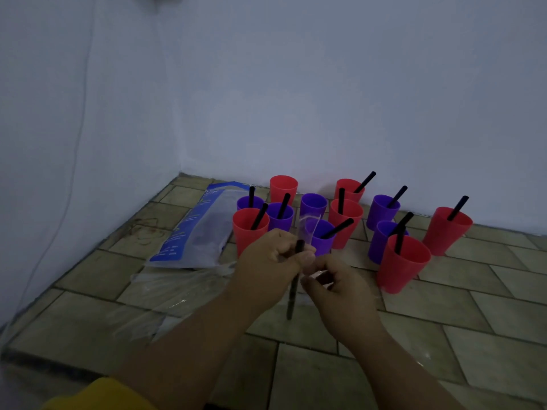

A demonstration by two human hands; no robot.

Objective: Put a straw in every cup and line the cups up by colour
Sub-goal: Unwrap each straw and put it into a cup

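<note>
1. The person's left hand (270, 258) is gripping a thin black plastic straw (292, 294) upright over the tan tiled surface (488, 291), just in front of the cups. Its fingers (282, 251) are curling round the straw's upper part.
2. The right hand (340, 287) is working just beside it, its fingers pinching what looks like a clear plastic sleeve (307, 229) that is sticking up past the straw's top. I am taking this to be the unwrapping of one more straw.
3. Twelve plastic cups are standing bunched near the wall, six red and six purple by my count. Ten of them are already holding a black straw.
4. Two are still waiting: the red plastic cup at the back (283, 187) and the empty purple plastic cup (313, 204) just to its right.
5. The lining-up is looking untouched, as reds and purples are sitting mixed together in no row. So the straw step is nearly done and the sorting is all still ahead.
6. A blue-and-clear plastic bag (195, 232) is lying to the left of the cups, with crumpled clear plastic (177, 288) in front of it.
</note>
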